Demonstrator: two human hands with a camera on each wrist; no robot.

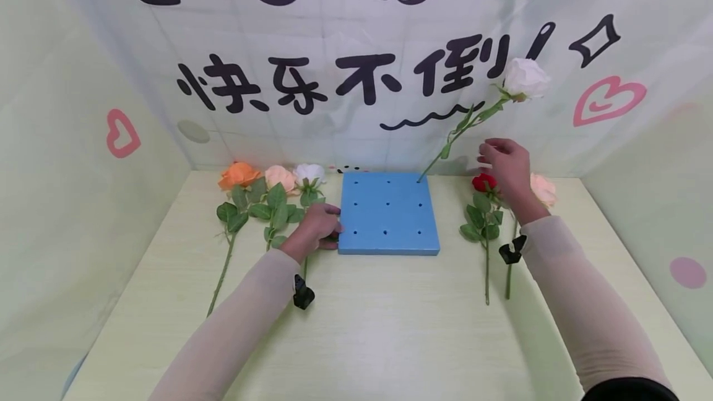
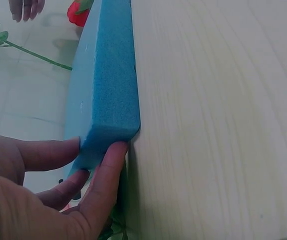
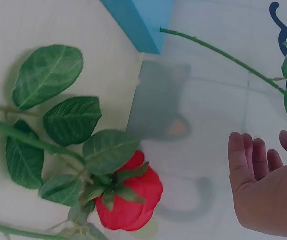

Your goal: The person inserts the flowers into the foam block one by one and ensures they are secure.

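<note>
A blue foam board (image 1: pixel 387 218) with rows of small holes lies on the table. My left hand (image 1: pixel 317 228) holds its left side, the thumb (image 2: pixel 53 154) at the upper edge and a finger (image 2: pixel 108 170) low against the side. A white rose (image 1: pixel 526 78) stands by its stem (image 3: pixel 218 50) in the board's back right hole, leaning to the right. My right hand (image 1: pixel 507 169) is raised below that bloom, empty, its fingers loosely bent and apart from the stem. Beneath the right hand a red rose (image 3: pixel 133 200) lies on the table.
Left of the board lie an orange rose (image 1: pixel 238 175), a pink rose (image 1: pixel 280 178) and another white rose (image 1: pixel 309 173), stems toward the front. A second pink rose (image 1: pixel 543 189) lies at the right, partly behind the right wrist. A printed cloth (image 1: pixel 250 135) hangs behind the table.
</note>
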